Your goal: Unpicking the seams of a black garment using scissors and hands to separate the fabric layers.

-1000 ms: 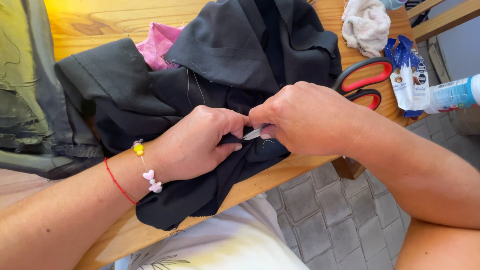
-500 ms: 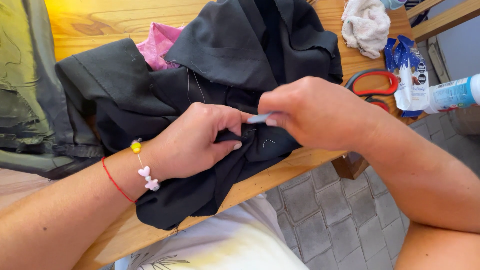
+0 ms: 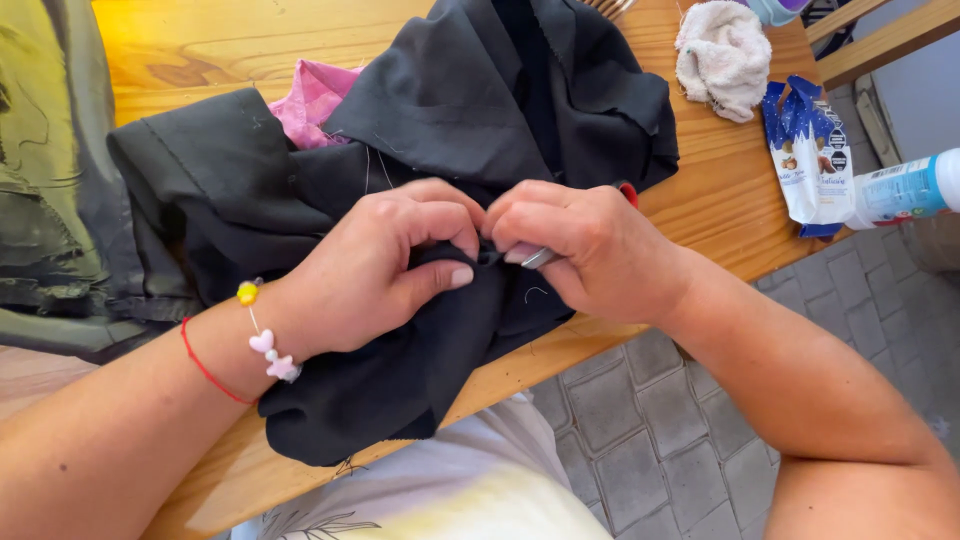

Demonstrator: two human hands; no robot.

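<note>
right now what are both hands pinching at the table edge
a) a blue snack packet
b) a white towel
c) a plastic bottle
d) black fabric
d: the left hand and right hand meet on a fold of the black fabric, while the white towel, snack packet and bottle lie untouched to the right.

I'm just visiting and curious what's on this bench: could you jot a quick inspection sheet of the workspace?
Surface: wooden table, warm varnished boards, sunlit at the far left.
Job's things: black fabric bunched at the table's near edge; small metal tool, mostly hidden, kind unclear.
Clutter: pink cloth under the fabric; white rag; blue snack packet; plastic bottle; a red sliver behind the right hand.
Fingers: left hand pinches a fold of the fabric; right hand pinches the tool against the same spot.
Cables: nothing seen.
Surroundings: grey paving below; green cloth at left.
</note>
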